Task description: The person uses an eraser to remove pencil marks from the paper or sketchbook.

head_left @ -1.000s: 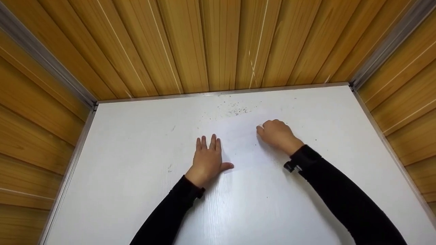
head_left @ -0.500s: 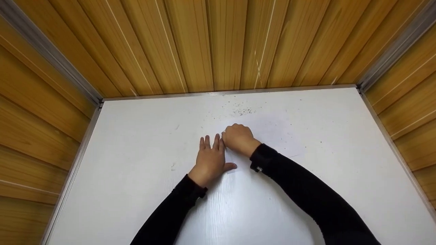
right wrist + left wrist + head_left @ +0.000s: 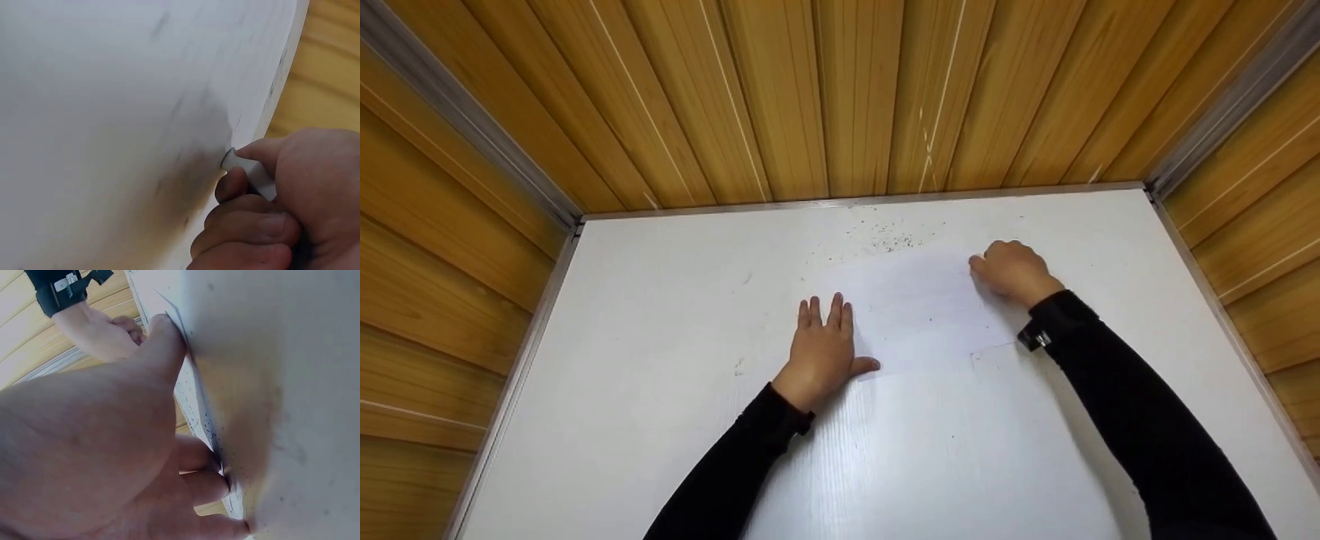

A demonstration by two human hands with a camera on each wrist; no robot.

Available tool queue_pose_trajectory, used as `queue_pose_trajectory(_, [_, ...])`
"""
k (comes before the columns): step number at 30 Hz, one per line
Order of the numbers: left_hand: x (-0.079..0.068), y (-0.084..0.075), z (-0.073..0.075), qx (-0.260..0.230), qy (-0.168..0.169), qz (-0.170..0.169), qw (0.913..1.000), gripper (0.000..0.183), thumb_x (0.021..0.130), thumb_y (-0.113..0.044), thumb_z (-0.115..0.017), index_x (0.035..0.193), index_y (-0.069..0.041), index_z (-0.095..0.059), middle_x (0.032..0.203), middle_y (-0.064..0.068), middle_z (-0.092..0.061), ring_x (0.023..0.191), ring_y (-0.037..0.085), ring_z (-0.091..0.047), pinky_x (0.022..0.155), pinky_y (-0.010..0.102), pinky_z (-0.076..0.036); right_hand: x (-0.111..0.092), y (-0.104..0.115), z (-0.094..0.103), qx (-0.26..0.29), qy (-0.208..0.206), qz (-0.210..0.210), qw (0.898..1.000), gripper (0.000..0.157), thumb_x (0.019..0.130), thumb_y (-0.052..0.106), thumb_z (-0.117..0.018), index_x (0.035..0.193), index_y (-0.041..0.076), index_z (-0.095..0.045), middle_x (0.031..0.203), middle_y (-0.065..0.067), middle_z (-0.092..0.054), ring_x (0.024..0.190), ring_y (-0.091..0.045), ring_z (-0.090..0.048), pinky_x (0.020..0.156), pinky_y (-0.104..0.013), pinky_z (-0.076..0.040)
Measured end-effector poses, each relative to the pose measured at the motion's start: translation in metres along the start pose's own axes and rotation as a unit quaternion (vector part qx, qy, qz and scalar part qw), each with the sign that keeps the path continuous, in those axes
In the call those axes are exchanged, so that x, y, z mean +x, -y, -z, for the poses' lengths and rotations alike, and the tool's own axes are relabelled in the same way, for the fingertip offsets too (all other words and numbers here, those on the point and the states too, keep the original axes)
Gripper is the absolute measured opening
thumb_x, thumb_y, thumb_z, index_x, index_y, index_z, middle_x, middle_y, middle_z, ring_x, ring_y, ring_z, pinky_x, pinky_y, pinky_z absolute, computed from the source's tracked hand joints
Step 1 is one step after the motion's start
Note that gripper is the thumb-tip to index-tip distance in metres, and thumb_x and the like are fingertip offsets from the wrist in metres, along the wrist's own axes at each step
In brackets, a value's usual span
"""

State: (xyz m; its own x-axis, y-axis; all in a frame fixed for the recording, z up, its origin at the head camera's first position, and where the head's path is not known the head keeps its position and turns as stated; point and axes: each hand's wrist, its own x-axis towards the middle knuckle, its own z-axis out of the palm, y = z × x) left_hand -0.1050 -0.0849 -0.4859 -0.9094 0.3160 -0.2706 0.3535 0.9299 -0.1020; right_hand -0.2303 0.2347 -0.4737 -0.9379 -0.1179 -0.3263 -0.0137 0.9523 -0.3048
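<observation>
A sheet of white paper [image 3: 919,307] lies flat on the white table [image 3: 660,337], hard to tell apart from it. My left hand [image 3: 823,352] rests with straight, spread fingers on the sheet's left side, the thumb out along its near edge. At the sheet's upper right, my right hand [image 3: 1014,271] pinches a small white eraser [image 3: 256,174] between thumb and curled fingers. In the right wrist view the eraser's rounded, dark-smudged end meets the surface. The rest of it is hidden in the palm.
Dark crumbs [image 3: 892,241] are scattered on the table beyond the paper. Some faint dark marks [image 3: 739,367] show to the left. Wood-patterned panels [image 3: 855,97] with metal edging enclose the back and both sides.
My right hand swept left across the paper to beside the left fingers, then back right and farther out, with the eraser in it. The left hand stayed in place.
</observation>
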Motion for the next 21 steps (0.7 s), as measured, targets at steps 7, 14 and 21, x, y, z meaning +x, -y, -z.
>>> queue_pose_trajectory(7, [-0.002,0.007,-0.007,-0.008,-0.007,-0.008,0.9999,0.116,0.096,-0.086,-0.053,0.172,-0.001,-0.034,0.181,0.019,-0.033,0.164,0.053,-0.036,0.138,0.059,-0.027,-0.005,-0.006,-0.005,0.014,-0.007,0.007,1.000,0.060,0.116,0.039,-0.039,0.119,-0.011,-0.073,0.127,-0.035,-0.072,0.110,-0.042,-0.066,0.102,-0.062,-0.054])
queue_pose_trajectory(14, [0.003,0.011,-0.011,-0.017,-0.006,-0.012,0.9998,0.116,0.096,-0.086,-0.053,0.172,-0.001,-0.033,0.181,0.019,-0.032,0.164,0.053,-0.035,0.138,0.058,-0.029,-0.021,-0.034,0.003,0.011,-0.006,-0.007,1.000,0.063,0.116,0.041,-0.039,0.117,-0.012,-0.074,0.116,-0.033,-0.072,0.096,-0.040,-0.062,0.092,-0.057,-0.054])
queue_pose_trajectory(21, [0.007,0.020,-0.011,-0.031,-0.012,-0.007,0.9994,0.115,0.097,-0.084,-0.054,0.172,0.000,-0.033,0.181,0.020,-0.032,0.164,0.053,-0.034,0.138,0.058,-0.029,-0.018,-0.052,0.005,0.017,0.017,-0.019,1.000,0.061,0.115,0.042,-0.038,0.104,-0.007,-0.071,0.092,-0.020,-0.063,0.081,-0.034,-0.058,0.075,-0.044,-0.048])
